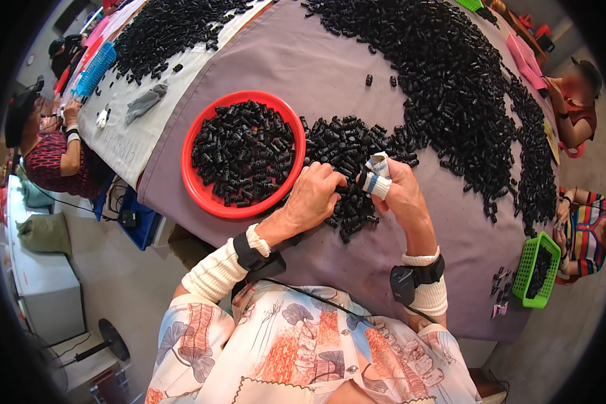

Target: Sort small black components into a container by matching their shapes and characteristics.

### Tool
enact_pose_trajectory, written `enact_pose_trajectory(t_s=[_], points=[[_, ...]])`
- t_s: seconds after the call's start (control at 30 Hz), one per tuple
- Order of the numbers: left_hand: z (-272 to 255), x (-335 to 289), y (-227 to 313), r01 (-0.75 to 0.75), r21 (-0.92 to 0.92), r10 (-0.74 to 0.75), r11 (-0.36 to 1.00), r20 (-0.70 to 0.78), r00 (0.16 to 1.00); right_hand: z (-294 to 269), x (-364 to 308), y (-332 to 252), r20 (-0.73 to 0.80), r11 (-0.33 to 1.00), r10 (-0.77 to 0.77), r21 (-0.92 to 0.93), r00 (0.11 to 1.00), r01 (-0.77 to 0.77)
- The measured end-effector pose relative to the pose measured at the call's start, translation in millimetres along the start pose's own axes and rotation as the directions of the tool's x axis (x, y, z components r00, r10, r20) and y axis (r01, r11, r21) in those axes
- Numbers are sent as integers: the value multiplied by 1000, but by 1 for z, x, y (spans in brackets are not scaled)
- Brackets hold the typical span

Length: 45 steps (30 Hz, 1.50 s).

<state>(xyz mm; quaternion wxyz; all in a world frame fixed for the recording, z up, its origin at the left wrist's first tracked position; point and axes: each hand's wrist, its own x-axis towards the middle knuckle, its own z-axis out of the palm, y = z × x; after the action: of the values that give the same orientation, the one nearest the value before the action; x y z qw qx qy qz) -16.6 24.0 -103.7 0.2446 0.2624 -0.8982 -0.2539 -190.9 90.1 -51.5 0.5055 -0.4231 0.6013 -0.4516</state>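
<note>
My left hand (311, 196) is closed, its fingers curled at the near edge of a heap of small black cylindrical parts (347, 145). Whatever its fingertips hold is hidden. My right hand (405, 195), with white cloth wraps (378, 186) on its fingers, is pinched around a small black part (362, 180) just above the heap. The two hands face each other, a short gap apart. Left of them stands a round red basin (190, 174) filled with similar black parts (244, 151). Both wrists wear knitted cuffs and black straps.
A far larger heap of black parts (444, 87) spreads over the mauve tablecloth (269, 54). A green basket (528, 269) stands at the right edge, a blue basket (97, 67) at the far left. Other people sit along both sides. A grey cloth (146, 102) lies on the neighbouring table.
</note>
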Motion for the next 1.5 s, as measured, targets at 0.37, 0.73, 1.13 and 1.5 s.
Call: enact_pose_trajectory(t_s=[0.37, 0.73, 1.13, 1.5], points=[[-44, 18, 5, 412, -713, -340, 568, 253, 906, 0, 1, 3, -18, 999, 34, 4, 999, -34], [-66, 30, 17, 384, -727, -238, 569, 301, 923, 4, -3, -8, 17, 1000, -16, 5, 1000, 16], [-51, 20, 23, 274, -949, -333, 156, 210, 919, 13, -5, -13, -96, 972, -125, 188, 988, 141], [-53, 20, 36, 217, -971, -341, -104, 240, 909, 20, -15, -23, -126, 975, -213, 38, 969, 219]])
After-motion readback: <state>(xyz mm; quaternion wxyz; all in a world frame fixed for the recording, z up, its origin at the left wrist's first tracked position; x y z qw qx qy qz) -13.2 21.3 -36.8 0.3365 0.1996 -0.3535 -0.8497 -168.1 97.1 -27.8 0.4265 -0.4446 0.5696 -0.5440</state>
